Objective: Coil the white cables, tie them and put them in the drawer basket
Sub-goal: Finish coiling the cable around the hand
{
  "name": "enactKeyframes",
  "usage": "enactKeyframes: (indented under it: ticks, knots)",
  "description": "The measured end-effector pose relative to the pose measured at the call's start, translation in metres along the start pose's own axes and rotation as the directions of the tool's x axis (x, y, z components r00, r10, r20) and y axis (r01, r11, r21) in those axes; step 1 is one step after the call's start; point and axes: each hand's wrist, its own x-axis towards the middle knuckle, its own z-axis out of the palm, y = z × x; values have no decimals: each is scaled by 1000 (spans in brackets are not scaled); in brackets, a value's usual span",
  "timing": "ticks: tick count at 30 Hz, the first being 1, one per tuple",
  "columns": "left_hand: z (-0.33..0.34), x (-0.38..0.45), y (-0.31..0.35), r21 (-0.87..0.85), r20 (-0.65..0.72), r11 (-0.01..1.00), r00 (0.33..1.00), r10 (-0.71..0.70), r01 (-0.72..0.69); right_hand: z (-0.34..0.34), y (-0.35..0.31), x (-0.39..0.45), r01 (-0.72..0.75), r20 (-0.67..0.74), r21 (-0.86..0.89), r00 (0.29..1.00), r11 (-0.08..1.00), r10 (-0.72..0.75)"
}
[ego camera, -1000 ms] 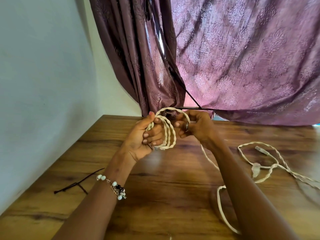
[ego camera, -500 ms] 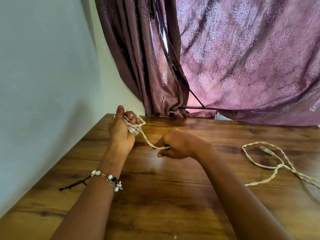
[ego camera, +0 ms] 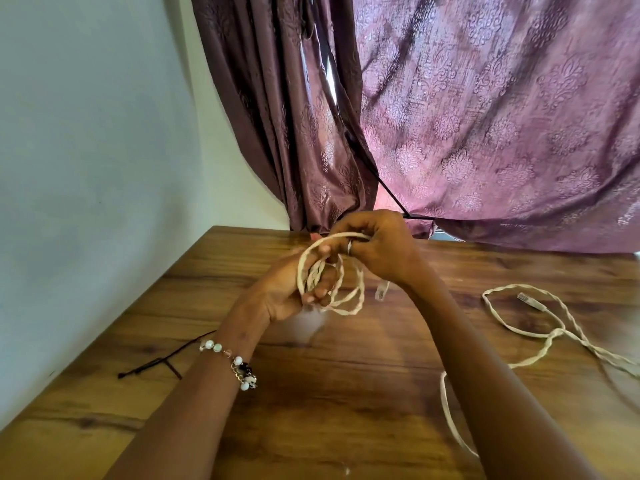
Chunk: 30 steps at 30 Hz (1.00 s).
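Note:
A coil of white twisted cable (ego camera: 346, 299) hangs in several loops above the wooden table. My left hand (ego camera: 280, 292) grips the loops at their left side, fingers curled through them. My right hand (ego camera: 381, 251) sits just above and to the right, pinching the top strand over the coil. A white plug end (ego camera: 380, 291) dangles blurred under my right wrist. The loose rest of the cable (ego camera: 540, 336) lies on the table at the right, with a connector (ego camera: 530, 301) on it, and one strand (ego camera: 450, 420) runs under my right forearm. No drawer basket is in view.
Black ties (ego camera: 162, 362) lie on the wooden table (ego camera: 346, 393) near its left edge. A pale wall (ego camera: 97, 168) borders the table on the left. Purple patterned curtains (ego camera: 485, 116) hang behind the far edge.
My hands have come back together at the table's middle. The right hand, which had pulled a strand out low, has risen and laid another loop over the coil in my left hand.

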Motion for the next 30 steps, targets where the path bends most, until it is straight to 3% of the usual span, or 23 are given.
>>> enactKeyframes:
  ticks: [3,6,8,13,16,20,25,30]
  knots:
    - [-5,0,5,-218,278,972,960,-22,86,-9,7,-2,-175,-137,287,966,942,221]
    - [-12,-1,7,-328,352,943,934,65,58,-9,20,-9,-342,-78,360,916,868,393]
    - [-13,1,6,-350,279,937,957,84,20,-4,24,-12,-414,18,428,893,804,450]
    - [-12,5,3,-247,-76,967,996,37,-55,2,21,-13,-437,108,657,861,615,497]
    - [-10,6,2,-164,-196,984,980,35,-68,9,17,-14,-473,148,545,867,692,476]
    - [-13,9,2,-253,-206,966,979,-4,-50,25,17,-20,-424,194,426,906,799,377]
    - [-14,8,-1,-320,-203,947,978,-53,-15,35,20,-19,-450,208,580,888,678,411]
    - [-14,6,2,-10,-346,1000,938,-5,2,45,21,-20,-406,89,550,897,730,432]
